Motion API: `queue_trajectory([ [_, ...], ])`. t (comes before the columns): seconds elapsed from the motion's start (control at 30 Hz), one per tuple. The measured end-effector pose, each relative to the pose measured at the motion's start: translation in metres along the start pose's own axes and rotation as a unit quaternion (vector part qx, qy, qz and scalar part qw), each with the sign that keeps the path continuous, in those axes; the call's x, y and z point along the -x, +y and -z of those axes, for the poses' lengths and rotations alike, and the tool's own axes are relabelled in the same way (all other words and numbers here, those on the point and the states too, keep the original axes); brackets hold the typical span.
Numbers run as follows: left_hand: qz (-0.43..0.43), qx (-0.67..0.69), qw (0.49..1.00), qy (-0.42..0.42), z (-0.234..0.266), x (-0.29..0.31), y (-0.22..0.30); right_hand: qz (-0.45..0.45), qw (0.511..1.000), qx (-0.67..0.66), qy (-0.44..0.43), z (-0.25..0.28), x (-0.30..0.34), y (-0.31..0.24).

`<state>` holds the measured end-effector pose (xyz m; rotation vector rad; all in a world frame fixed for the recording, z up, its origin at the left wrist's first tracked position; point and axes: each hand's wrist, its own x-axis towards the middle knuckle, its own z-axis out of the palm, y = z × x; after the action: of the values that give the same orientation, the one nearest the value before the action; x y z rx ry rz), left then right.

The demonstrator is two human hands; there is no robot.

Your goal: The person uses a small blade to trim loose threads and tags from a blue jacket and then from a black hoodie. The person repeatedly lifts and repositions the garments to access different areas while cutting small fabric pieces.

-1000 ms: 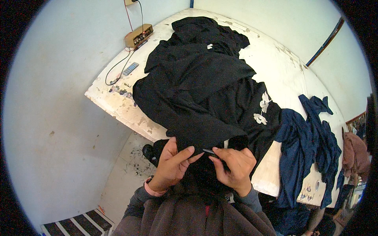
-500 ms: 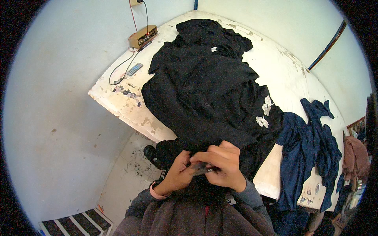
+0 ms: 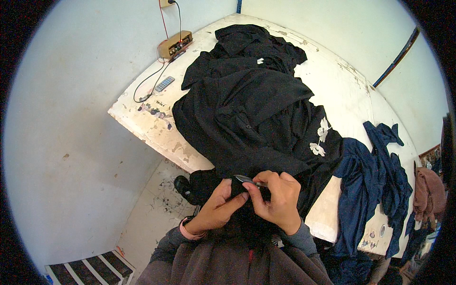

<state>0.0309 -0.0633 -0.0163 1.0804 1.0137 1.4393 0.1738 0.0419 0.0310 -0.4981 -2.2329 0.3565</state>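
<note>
A large black garment (image 3: 223,147) with white flower patches (image 3: 322,130) lies bunched along the table, its near part hanging over the front edge toward me. My left hand (image 3: 216,211) is closed on a fold of that black cloth, thumb on top. Just to the right, my right hand (image 3: 280,199) grips small thread snips (image 3: 244,179) between thumb and fingers. Their pointed metal blade points left, over the cloth beside my left fingers. The rest of the snips is covered by my right hand.
A white, worn table (image 3: 156,135) carries the garment. Near its left corner are a remote control (image 3: 165,84) and a brown box with knobs and cables (image 3: 175,45). Navy cloth (image 3: 358,175) drapes over the right side. A striped black-and-white panel (image 3: 90,270) lies at lower left.
My right hand has moved slightly right and turned, so the snips' blade now shows clearly. My left thumb has come across onto the cloth, and the hands are farther apart.
</note>
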Motion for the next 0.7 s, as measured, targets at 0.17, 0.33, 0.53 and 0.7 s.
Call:
queue_trajectory([
  [0.17,-0.015,0.013,1.000,0.018,-0.003,0.001,-0.001,0.013,1.000,0.013,-0.001,0.007,-0.001,-0.003],
  [0.33,-0.013,-0.015,1.000,0.008,-0.004,0.000,-0.002,0.019,1.000,0.009,-0.002,0.004,0.002,-0.002],
  [0.53,-0.016,-0.014,1.000,0.012,-0.002,0.003,-0.013,0.011,1.000,-0.004,0.005,0.002,0.002,-0.002],
  [0.7,-0.063,-0.121,0.990,0.031,-0.007,-0.003,-0.010,-0.030,0.999,-0.023,-0.006,0.014,0.001,0.002],
])
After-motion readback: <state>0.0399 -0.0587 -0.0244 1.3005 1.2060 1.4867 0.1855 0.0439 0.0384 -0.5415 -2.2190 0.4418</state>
